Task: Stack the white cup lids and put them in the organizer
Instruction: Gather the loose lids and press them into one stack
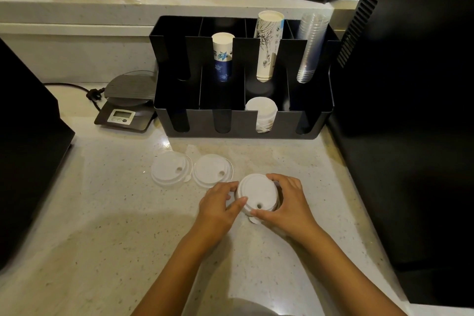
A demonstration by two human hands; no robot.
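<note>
Both my hands are on the lid stack (pixel 257 194): left hand (pixel 218 209) fingers curled against its left edge, right hand (pixel 286 200) fingers clamped round its right side. Two loose lids (pixel 171 170) (pixel 212 170) lie just beyond my left fingertips. Well beyond them, the organizer (pixel 241 124) holds more lids (pixel 261 110).

The cup lids (pixel 171 170) are plain white, the organizer (pixel 238 123) matte black, the desk (pixel 102 213) pale cream speckled with dark flecks. One paper cup stack (pixel 222 59) shows white over blue floral print; another (pixel 268 46) carries black line drawings on white.
</note>
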